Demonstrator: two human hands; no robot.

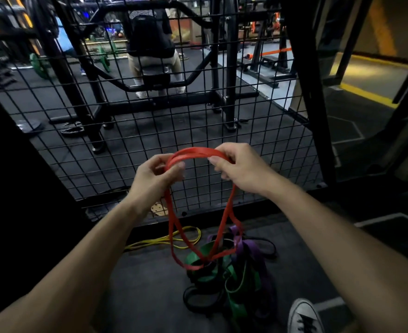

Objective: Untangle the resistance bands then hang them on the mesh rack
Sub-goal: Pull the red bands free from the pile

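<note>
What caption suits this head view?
Both hands, left and right, lift a red band before the mesh rack.

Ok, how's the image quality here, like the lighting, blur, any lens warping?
Head view: dim overall, the left edge nearly black; the hands, left and right, and the red band are evenly lit and sharp; the mesh rack bows from wide-angle distortion.

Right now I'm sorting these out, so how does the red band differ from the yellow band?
The red band is gripped by both hands, left and right, and hangs down; the yellow band lies flat on the floor, untouched. The red band's low end dips into the pile of bands; the yellow band lies apart from it. The red band looks wider. Neither hangs on the mesh rack.
</note>
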